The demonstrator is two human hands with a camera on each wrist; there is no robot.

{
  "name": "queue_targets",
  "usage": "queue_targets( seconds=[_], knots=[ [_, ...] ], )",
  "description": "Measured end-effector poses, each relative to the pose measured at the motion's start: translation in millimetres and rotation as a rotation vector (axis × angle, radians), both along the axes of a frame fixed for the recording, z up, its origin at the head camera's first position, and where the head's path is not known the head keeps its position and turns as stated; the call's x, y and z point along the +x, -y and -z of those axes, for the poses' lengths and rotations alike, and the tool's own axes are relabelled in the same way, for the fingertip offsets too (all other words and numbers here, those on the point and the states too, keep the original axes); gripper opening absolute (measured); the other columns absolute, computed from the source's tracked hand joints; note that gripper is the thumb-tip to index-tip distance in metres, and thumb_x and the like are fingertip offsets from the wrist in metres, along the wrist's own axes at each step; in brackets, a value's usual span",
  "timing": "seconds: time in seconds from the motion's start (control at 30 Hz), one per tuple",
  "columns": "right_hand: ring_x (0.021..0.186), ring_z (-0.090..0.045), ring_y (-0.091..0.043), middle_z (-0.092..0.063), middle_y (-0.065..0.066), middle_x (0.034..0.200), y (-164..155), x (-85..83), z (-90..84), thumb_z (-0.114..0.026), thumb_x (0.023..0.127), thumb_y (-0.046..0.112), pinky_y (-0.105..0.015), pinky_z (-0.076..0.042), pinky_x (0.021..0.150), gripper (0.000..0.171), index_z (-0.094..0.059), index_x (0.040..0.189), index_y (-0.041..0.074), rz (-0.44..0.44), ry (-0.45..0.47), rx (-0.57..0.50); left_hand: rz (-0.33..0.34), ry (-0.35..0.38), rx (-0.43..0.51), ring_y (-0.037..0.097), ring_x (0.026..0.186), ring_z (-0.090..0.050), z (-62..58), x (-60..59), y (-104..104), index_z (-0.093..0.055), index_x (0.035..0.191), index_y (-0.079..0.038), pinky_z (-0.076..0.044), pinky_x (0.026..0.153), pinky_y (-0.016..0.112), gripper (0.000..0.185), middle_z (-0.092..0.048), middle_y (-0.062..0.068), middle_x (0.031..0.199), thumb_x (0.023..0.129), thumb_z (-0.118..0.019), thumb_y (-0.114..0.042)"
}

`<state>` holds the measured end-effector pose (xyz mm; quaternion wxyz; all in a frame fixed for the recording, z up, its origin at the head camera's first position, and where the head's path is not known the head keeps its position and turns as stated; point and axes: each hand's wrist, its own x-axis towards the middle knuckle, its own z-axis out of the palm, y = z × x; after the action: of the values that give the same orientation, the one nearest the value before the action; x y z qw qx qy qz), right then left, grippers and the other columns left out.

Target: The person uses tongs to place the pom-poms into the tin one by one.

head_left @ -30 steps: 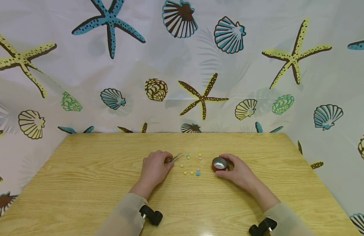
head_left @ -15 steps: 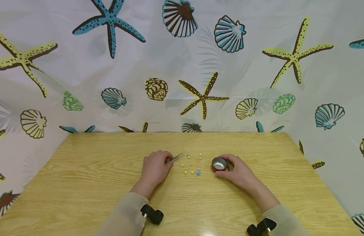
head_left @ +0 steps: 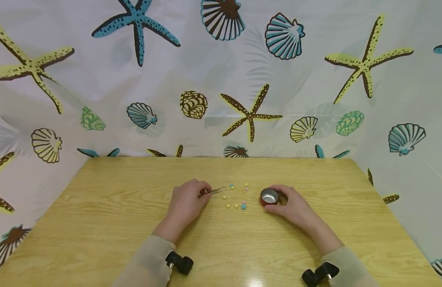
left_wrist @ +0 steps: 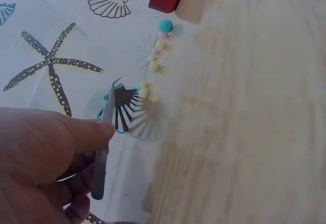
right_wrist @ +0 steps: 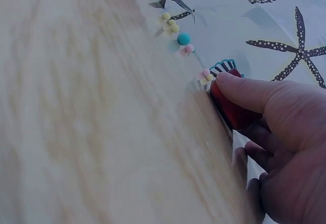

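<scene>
The left hand (head_left: 186,203) rests on the desk (head_left: 99,223) with thumb and fingers pinched on a pair of metal tweezers (head_left: 215,191). The tweezers lie nearly level, long axis running from the hand toward the person's right and slightly away, tips pointing at the scattered small beads (head_left: 236,205); the tips sit just beside the nearest yellow bead and, in the left wrist view, appear slightly parted and hold nothing. The beads, yellow, pink and blue, lie loose on the desk between the two hands. The right hand (head_left: 296,207) has thumb and fingers curled round a small red cup (head_left: 269,197) with a metallic interior, standing upright with its mouth up, near the right edge of the bead group. Risks, as judged: the beads are round and unrestrained, so a glancing touch from the tips could send one rolling across the desk; an off-centre or overly firm pinch could squirt a bead out sideways; a bead carried across could drop short of the cup if grip slackens; the cup looks light and could tip if the right hand shifts.
</scene>
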<state>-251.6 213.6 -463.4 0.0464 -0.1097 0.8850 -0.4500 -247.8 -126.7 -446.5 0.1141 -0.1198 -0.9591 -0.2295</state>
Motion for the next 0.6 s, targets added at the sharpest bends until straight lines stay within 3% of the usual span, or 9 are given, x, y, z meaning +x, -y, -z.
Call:
queue_targets(
  seconds=[0.27, 0.6],
  knots=[
    [0.143, -0.055, -0.04, -0.064, -0.018, 0.148, -1.1, -1.6, -0.2, -0.091, 0.096, 0.032, -0.062, -0.036, 0.122, 0.068, -0.063, 0.152, 0.006, -0.015, -0.013, 0.003, 0.06, -0.023, -0.027, 0.022, 0.084, -0.067, -2.1, 2.5, 11.1, -0.084, 0.107, -0.015, -0.052, 0.081, 0.049, 0.007, -0.071, 0.0, 0.093, 0.101, -0.084, -0.014],
    [0.145, -0.053, -0.041, -0.063, -0.018, 0.149, -2.2, -2.5, -0.1, -0.09, 0.097, 0.033, -0.063, -0.035, 0.122, 0.068, -0.062, 0.153, 0.006, -0.024, 0.005, -0.006, 0.058, -0.014, -0.077, 0.022, 0.083, -0.067, -1.5, 2.6, 13.4, -0.084, 0.107, -0.015, -0.052, 0.079, 0.05, 0.008, -0.071, 0.0, 0.092, 0.1, -0.085, -0.014]
  ],
)
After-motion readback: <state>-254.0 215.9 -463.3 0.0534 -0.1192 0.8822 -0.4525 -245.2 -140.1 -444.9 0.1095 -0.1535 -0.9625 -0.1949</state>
